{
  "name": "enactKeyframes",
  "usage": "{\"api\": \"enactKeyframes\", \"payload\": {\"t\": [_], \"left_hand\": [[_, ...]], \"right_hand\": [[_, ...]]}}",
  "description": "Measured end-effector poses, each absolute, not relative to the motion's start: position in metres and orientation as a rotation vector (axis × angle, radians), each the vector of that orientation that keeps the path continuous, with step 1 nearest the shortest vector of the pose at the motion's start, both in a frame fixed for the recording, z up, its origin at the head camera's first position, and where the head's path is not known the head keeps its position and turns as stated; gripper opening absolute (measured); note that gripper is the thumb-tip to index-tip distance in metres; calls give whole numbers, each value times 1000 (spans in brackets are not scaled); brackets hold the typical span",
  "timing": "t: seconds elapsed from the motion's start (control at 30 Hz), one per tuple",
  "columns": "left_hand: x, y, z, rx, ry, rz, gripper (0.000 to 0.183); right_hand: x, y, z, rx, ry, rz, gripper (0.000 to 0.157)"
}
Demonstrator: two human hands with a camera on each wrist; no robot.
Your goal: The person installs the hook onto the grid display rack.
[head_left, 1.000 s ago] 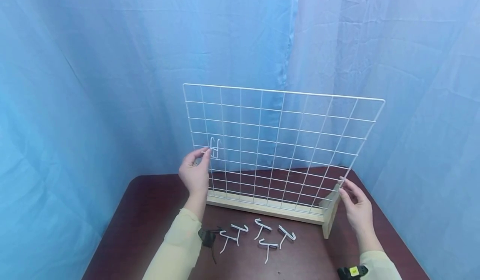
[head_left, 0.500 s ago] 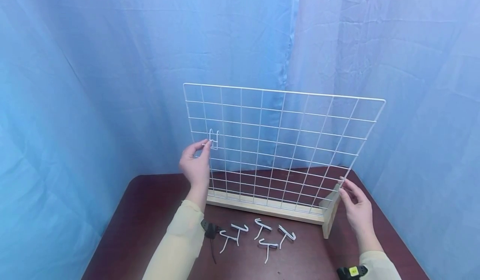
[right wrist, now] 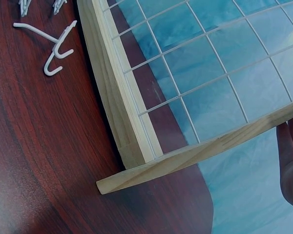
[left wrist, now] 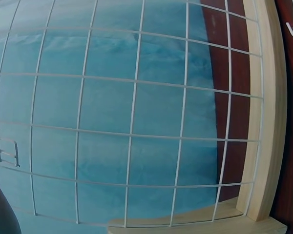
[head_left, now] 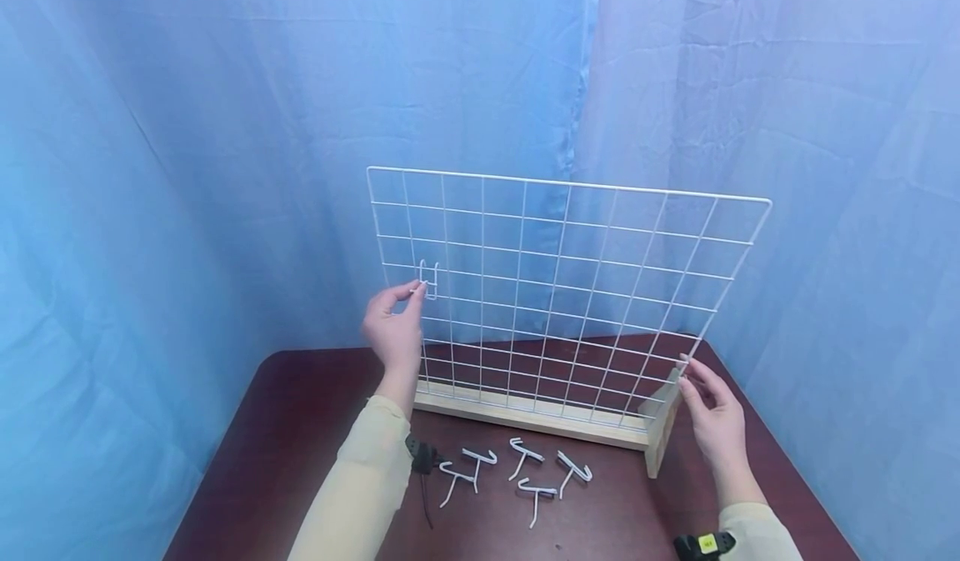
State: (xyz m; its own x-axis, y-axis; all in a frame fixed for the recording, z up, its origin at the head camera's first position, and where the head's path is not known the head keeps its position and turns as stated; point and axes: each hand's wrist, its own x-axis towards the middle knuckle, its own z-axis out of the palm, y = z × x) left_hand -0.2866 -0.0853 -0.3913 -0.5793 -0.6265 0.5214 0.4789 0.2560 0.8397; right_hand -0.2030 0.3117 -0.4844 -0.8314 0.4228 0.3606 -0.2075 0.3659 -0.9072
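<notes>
My left hand [head_left: 393,332] pinches the stem of a white wire hook [head_left: 430,297] between thumb and fingertips. The hook lies against the left part of a white wire grid panel [head_left: 570,184], its two curved tops level with a crosswire; whether they are over that wire I cannot tell. The left wrist view shows the hook [left wrist: 16,156] at its left edge. My right hand [head_left: 718,419] grips the panel's right side, by the top of the wooden end piece [head_left: 655,453]. In the right wrist view, fingers [right wrist: 285,146] touch that end piece from outside.
Several loose white hooks [head_left: 536,491] lie on the dark red table [head_left: 315,428] in front of the panel. A pale wooden base bar [head_left: 525,417] carries the grid. Blue curtains [head_left: 480,69] hang behind and at both sides.
My left hand has raised the hook about one grid row, then shifted very slightly to the right. The right hand and the panel have stayed in place.
</notes>
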Motion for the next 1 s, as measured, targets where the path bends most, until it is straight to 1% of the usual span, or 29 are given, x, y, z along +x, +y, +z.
{"api": "enactKeyframes", "payload": {"t": [0.07,0.2,0.3,0.5,0.77,1.0], "left_hand": [[-287,-85,-394,135,-1616,-1495,12],[-285,-84,-399,141,-1643,-1502,13],[-283,-84,-401,160,-1658,-1524,14],[-283,-84,-408,180,-1692,-1560,16],[-280,-84,-414,153,-1668,-1601,18],[-275,-86,-432,213,-1710,-1639,18]], "right_hand": [[-201,310,-481,-162,-2073,1496,36],[-208,318,-494,-191,-2082,1489,37],[-210,319,-496,-215,-2086,1486,36],[-199,307,-478,-141,-2055,1489,35],[-198,306,-478,-132,-2058,1476,34],[-198,306,-478,-139,-2065,1470,35]]}}
